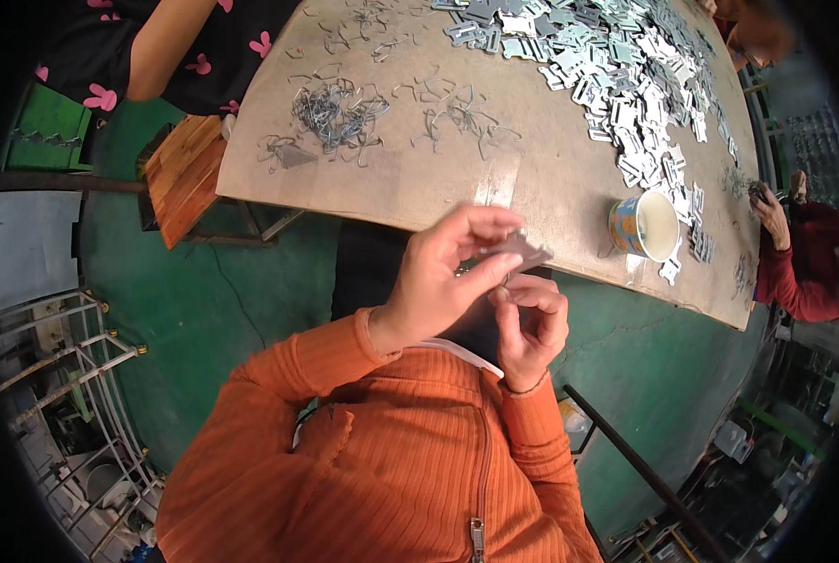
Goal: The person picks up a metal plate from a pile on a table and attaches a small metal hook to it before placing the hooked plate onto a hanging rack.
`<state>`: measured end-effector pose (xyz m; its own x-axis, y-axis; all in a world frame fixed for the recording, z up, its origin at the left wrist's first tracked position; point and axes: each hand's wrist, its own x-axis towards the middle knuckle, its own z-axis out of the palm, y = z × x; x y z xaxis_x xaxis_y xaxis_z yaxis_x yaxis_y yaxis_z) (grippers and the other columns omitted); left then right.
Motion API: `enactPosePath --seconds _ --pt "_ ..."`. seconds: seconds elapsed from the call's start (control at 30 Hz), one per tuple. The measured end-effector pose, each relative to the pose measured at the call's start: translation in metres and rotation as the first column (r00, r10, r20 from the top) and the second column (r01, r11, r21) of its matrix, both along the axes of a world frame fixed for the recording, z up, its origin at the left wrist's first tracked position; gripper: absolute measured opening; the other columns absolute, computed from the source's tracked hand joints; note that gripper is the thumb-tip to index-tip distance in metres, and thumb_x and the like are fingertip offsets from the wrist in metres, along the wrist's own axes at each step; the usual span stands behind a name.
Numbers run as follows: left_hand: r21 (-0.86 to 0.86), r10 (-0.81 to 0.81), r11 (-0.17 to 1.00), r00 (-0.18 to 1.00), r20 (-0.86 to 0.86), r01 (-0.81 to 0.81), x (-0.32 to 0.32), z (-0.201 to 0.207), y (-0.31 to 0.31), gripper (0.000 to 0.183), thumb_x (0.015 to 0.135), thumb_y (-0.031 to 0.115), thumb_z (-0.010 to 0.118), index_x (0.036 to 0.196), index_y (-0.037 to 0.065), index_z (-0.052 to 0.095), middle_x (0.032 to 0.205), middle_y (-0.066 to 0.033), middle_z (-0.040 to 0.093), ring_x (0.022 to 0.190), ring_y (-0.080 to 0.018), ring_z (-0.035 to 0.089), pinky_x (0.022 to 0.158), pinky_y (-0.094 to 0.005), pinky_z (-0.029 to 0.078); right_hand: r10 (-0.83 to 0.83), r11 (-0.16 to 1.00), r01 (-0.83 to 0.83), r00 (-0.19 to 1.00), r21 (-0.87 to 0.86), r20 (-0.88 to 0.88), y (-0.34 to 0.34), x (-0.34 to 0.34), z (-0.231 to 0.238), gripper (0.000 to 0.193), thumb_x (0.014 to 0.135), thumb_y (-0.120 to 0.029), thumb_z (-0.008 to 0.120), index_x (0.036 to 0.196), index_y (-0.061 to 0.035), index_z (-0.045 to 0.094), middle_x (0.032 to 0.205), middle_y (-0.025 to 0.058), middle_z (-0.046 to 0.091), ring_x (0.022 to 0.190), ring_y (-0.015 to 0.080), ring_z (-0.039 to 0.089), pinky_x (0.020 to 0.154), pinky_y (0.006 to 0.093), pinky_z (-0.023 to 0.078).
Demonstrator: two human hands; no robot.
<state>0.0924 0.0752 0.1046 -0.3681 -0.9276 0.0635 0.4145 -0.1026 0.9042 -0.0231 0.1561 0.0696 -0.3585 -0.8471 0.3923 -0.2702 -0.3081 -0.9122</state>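
Observation:
Just off the table's near edge, my left hand (452, 267) is closed on a small flat metal plate (524, 251), pinched between thumb and fingers. Right below it, my right hand (532, 324) has its thumb and forefinger pressed together at the plate's lower side. Whatever lies between those two fingertips is too small to make out; a thin wire end may be there. On the table sits a tangled heap of bent wire pieces (330, 117), with more loose bent wires (466, 117) to its right. A large spread of flat metal plates (626, 103) covers the far right part.
A paper tub (658, 227) stands near the table's (551, 178) front right edge. At right, a co-worker's hand (773, 218) and red sleeve hold something dark. Another person's arm (168, 47) is at upper left, near a wooden stool (183, 178). A metal rack (86, 375) stands at left.

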Motion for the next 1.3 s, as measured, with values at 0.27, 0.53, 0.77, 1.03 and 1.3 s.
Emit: enactPosePath --seconds 0.27,0.53,0.77,1.03,1.3 --pt "-0.404 0.065 0.912 0.953 0.296 0.063 0.021 -0.007 0.003 0.017 0.075 -0.005 0.07 0.09 0.003 0.065 0.087 -0.009 0.067 0.076 -0.0167 0.064 0.068 -0.027 0.05 0.083 0.948 -0.036 0.987 0.317 -0.136 -0.1 -0.049 0.005 0.009 0.09 -0.009 0.06 0.091 -0.0006 0.057 0.081 0.0061 0.063 0.068 0.0128 0.059 0.062 0.025 0.047" --pt "-0.33 -0.019 0.936 0.957 0.291 0.119 0.027 -0.011 0.009 0.02 0.075 -0.006 0.07 0.093 0.002 0.065 0.089 -0.0092 0.067 0.081 -0.0197 0.065 0.071 -0.0285 0.051 0.418 0.908 -0.292 0.696 0.301 -0.584 -0.294 -0.031 -0.024 0.009 0.08 -0.01 0.065 0.088 -0.0067 0.064 0.085 0.0107 0.065 0.078 0.0273 0.063 0.07 0.036 0.05" --pt "-0.304 0.004 0.949 0.956 0.292 0.089 0.035 -0.015 0.004 0.021 0.075 -0.006 0.069 0.094 0.002 0.065 0.089 -0.0085 0.066 0.08 -0.0192 0.065 0.069 -0.0285 0.051 0.577 0.817 -0.233 0.338 0.528 -0.744 -0.315 -0.007 -0.026 0.013 0.079 -0.018 0.065 0.087 -0.0078 0.066 0.085 0.0111 0.064 0.085 0.0287 0.063 0.072 0.0394 0.049" --pt "-0.311 0.039 0.948 0.95 0.31 0.063 0.036 -0.009 0.007 0.017 0.077 -0.003 0.07 0.092 0.002 0.064 0.086 -0.0082 0.066 0.075 -0.0157 0.063 0.065 -0.0265 0.05 0.574 0.778 -0.379 0.753 0.501 -0.322 -0.285 -0.038 -0.021 0.013 0.083 -0.015 0.064 0.084 -0.0021 0.063 0.071 0.009 0.063 0.065 0.0187 0.06 0.06 0.0337 0.047" --pt "-0.324 0.059 0.945 0.951 0.304 0.045 0.028 -0.012 0.015 0.012 0.081 -0.001 0.067 0.092 0.0 0.064 0.086 -0.0078 0.066 0.073 -0.0117 0.063 0.065 -0.0248 0.051 0.348 0.799 -0.236 0.932 0.552 -0.105 -0.213 -0.066 -0.008 0.005 0.086 -0.006 0.062 0.086 -0.0003 0.062 0.07 0.0035 0.062 0.059 0.0112 0.057 0.054 0.0245 0.046"
